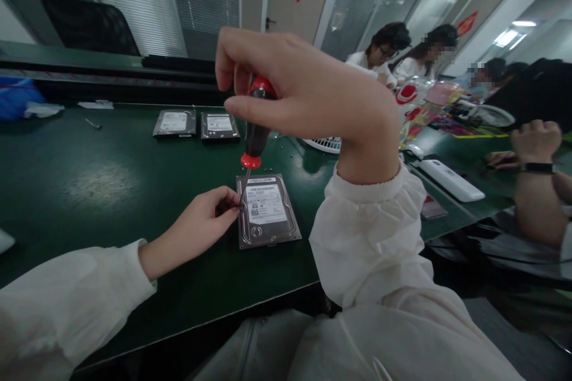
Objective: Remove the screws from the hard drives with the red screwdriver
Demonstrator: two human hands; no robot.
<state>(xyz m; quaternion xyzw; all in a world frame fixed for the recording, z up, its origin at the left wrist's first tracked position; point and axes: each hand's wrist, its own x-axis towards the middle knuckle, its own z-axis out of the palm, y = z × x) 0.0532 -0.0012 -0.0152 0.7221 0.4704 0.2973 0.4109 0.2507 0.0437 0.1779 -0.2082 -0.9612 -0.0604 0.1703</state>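
Observation:
A hard drive [268, 211] with a white label lies flat on the green table [80, 184] in front of me. My right hand [308, 95] is closed around the top of a red and black screwdriver [256, 131], held upright with its tip at the drive's left edge. My left hand [203, 220] rests on the table with its fingers pinched together at that same edge, right where the screwdriver tip meets the drive. What those fingers pinch is too small to see. Both arms wear white sleeves.
Two more hard drives [175, 122] [219, 127] lie side by side further back. A white device [451, 180] and a white fan-like grille [324, 144] sit to the right. Other people sit at the far right; one arm with a black wristband [536, 168] is close by.

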